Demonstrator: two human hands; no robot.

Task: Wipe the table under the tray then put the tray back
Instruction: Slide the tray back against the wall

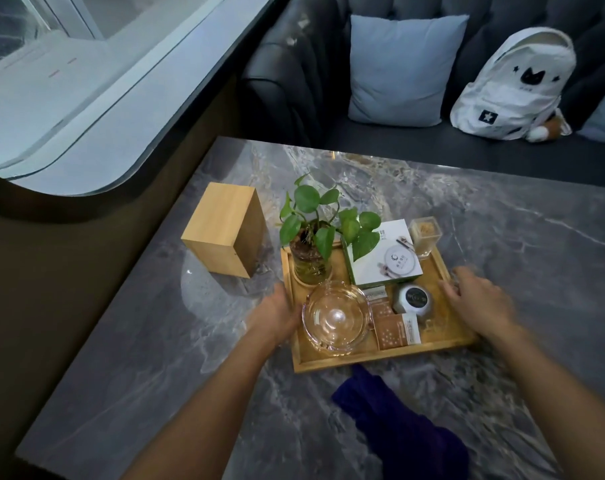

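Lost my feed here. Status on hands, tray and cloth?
Left hand and right hand at tray sides, grip unclear. Loaded wooden tray on grey marble table. Dark blue cloth lies in front.

Right hand [477, 303] motion-blurred, purple cloth [398, 424] cut off by bottom edge, box [384, 258] print unreadable

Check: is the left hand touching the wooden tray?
Touching. Head view shows the left hand pressed against the left rim of the wooden tray, no gap visible.
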